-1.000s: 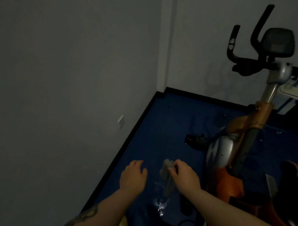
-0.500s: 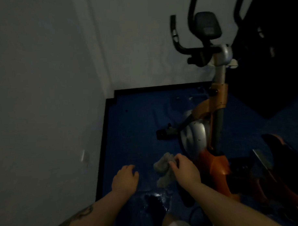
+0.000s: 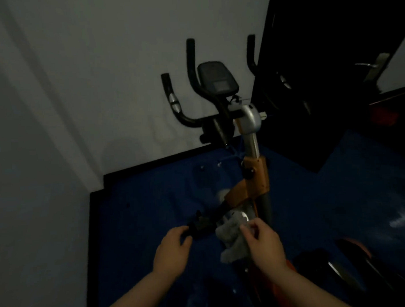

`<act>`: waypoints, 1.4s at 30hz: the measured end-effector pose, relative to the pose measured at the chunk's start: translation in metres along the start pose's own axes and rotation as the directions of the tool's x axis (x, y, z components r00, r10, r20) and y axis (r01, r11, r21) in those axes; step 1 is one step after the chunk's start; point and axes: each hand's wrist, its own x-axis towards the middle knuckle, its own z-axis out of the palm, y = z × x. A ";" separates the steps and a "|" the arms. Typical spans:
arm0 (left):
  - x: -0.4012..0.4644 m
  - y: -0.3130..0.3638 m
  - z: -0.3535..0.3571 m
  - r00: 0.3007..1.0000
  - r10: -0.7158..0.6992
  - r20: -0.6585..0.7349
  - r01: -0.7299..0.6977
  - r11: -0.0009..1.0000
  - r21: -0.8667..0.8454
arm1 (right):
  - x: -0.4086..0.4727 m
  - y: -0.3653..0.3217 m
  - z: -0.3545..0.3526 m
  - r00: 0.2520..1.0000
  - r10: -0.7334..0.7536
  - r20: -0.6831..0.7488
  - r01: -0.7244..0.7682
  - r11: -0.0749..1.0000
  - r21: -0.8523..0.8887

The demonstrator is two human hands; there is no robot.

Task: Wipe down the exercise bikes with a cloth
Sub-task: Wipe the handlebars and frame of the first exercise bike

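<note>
Low in the dim view, just in front of the orange and silver exercise bike [image 3: 253,181], a crumpled pale grey cloth [image 3: 232,242] hangs from the right hand [image 3: 266,245], whose thumb and fingertips pinch its upper edge while the rest of the rag droops below the knuckles. Behind the cloth sits the bike's rounded silver flywheel cover [image 3: 241,212], close to the fabric, though whether they touch cannot be told in this light. Left of the cloth, the left hand [image 3: 171,253] is held out with its fingers loosely curled and slightly apart, holding nothing; its fingertips reach toward the bike's black front foot bar [image 3: 200,223], and contact there cannot be made out. Above the cloth the bike's orange frame rises into a silver post, topped by a dark oval console [image 3: 217,78] and curved black handlebars [image 3: 190,85]. Under the bike lies a dark blue floor [image 3: 141,201], edged by a black skirting strip where it meets the plain grey wall [image 3: 80,88] to the bike's left and rear. Right of the bike stands a black door [image 3: 332,80] with a metal lever handle [image 3: 370,66]
</note>
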 end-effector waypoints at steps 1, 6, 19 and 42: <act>0.018 0.011 -0.005 0.999 0.018 -0.040 -0.020 0.998 -0.054 | 0.014 -0.008 -0.009 0.999 -0.010 -0.032 0.011 0.999 0.043; 0.100 0.077 -0.033 0.974 0.065 -0.215 -0.131 0.941 -0.310 | 0.084 -0.071 -0.045 0.988 -0.063 -0.142 0.102 0.953 0.286; 0.228 0.168 -0.065 0.953 0.235 -0.193 -0.304 0.732 -0.609 | 0.224 -0.188 0.016 0.859 -0.463 -0.219 0.430 0.884 -0.183; 0.238 0.167 -0.042 0.965 0.174 -0.198 -0.263 0.630 -0.731 | 0.206 -0.165 0.028 0.852 -0.445 -0.275 0.405 0.894 -0.191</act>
